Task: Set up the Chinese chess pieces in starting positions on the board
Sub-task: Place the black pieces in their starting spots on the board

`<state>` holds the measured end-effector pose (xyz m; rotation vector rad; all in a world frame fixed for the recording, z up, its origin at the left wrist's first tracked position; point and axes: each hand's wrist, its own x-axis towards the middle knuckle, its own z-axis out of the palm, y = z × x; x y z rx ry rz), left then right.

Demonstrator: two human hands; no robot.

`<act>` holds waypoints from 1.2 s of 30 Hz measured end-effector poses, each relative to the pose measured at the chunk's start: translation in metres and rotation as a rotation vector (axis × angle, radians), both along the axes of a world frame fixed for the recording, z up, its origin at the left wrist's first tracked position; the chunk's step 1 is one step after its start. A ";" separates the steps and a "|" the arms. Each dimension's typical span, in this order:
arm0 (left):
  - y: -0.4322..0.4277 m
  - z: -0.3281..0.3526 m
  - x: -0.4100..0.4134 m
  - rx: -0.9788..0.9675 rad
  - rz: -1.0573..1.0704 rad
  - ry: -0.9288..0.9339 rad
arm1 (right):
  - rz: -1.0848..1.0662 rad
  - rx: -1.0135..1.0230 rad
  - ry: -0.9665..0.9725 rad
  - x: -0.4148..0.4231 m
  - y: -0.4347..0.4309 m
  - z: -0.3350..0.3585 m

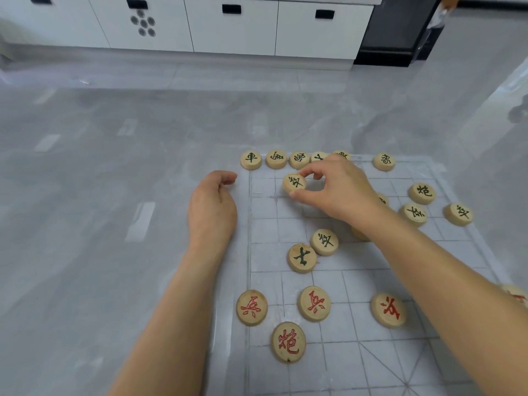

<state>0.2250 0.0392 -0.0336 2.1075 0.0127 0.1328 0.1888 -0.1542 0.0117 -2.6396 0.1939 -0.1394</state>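
At 11 o'clock of board (343, 367), green-marked piece (294, 182) is pinched by R hand (340, 190); L hand (213, 207) laid at 9 o'clock, loosely curled, nothing held.

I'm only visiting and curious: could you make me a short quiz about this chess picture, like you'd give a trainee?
1. True or false: the left hand grips something.
2. The right hand holds a pinched piece lettered in: A red, B green, C blue.
3. On which side of the board does the left hand lie?
Key: 1 false; 2 B; 3 the board's left side, off the grid.
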 end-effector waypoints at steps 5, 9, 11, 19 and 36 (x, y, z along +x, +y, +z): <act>0.002 0.001 0.001 -0.082 0.043 -0.022 | 0.021 0.048 0.014 0.005 0.013 0.001; 0.004 0.007 0.001 -0.185 0.112 -0.029 | 0.070 0.016 0.029 0.002 0.021 -0.002; 0.006 0.008 0.002 -0.258 0.153 -0.015 | 0.061 0.012 0.028 0.002 0.020 -0.003; 0.001 0.001 -0.005 0.200 -0.094 -0.028 | -0.018 0.044 0.030 0.004 0.005 -0.001; 0.003 0.001 0.002 0.162 0.006 -0.101 | 0.229 -0.124 0.076 -0.009 0.063 -0.012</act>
